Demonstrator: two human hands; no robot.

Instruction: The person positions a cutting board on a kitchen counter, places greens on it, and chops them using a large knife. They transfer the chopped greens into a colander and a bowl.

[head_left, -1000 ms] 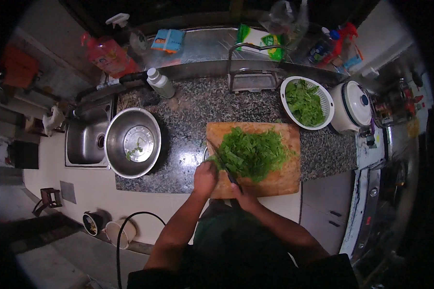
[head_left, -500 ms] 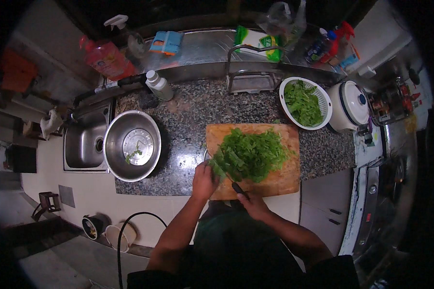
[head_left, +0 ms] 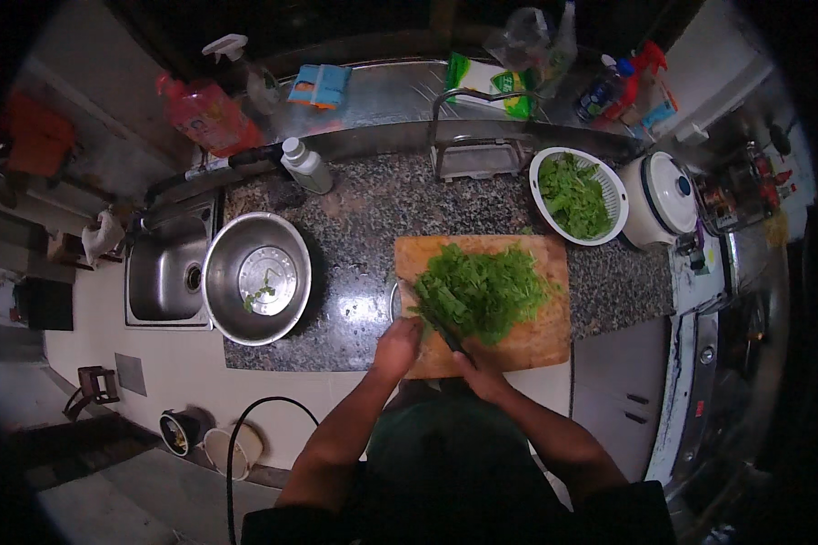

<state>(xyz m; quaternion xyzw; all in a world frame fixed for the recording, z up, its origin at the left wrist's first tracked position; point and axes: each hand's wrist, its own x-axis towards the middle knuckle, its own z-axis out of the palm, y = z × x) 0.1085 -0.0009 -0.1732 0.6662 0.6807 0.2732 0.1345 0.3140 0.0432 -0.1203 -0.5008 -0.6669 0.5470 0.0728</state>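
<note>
A wooden cutting board (head_left: 550, 341) carries a heap of chopped leafy greens (head_left: 482, 286). My right hand (head_left: 483, 376) grips the black handle of a kitchen knife (head_left: 451, 338) at the board's front edge. The knife's blade slants away to the left, along the near left side of the heap. By the board's front left corner, left of the blade, my left hand (head_left: 400, 346) has its fingers closed. A bit of green shows at those fingertips, but what they hold is mostly hidden.
A steel basin (head_left: 216, 286) with a few leaves stands left, beside the sink (head_left: 159, 289). Back right are a white colander (head_left: 620, 204) of greens and a white lidded pot (head_left: 647, 213). A metal rack (head_left: 477, 162) and a white bottle (head_left: 307, 167) stand behind.
My left hand has moved slightly nearer the knife, and the leaves it held beside the blade are no longer plainly seen there. The blade now lies against the heap's left side. The view has shifted slightly.
</note>
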